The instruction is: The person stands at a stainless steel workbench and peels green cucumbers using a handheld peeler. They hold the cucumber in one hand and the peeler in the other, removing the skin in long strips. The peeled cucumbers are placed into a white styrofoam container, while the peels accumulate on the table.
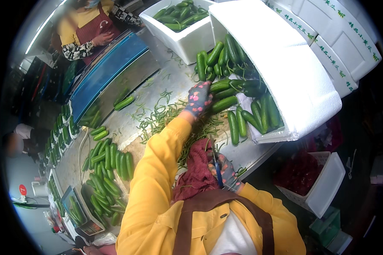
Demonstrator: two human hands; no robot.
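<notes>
My left hand (198, 100), in a dark floral glove, reaches forward to the near ends of cucumbers spilling from a tipped white foam box (280, 55). Its fingers look closed around the end of a long cucumber (221, 86), though the fingertips are partly hidden. Another cucumber (223, 104) lies just beside that hand. Close to my body, my right hand (228, 173), gloved alike, holds slim blue-handled scissors (218, 170) pointing away from me. A dark red cloth (195, 165) lies crumpled beside this hand. Cut green stems (163, 117) are strewn around my left forearm.
Loose cucumbers (108, 170) form a pile at left, beside a scale (91, 223). Another foam box (178, 38) with cucumbers stands at the far side. A blue-edged metal ledge (110, 72) separates me from a co-worker (91, 32). A white basket (306, 182) stands low at right.
</notes>
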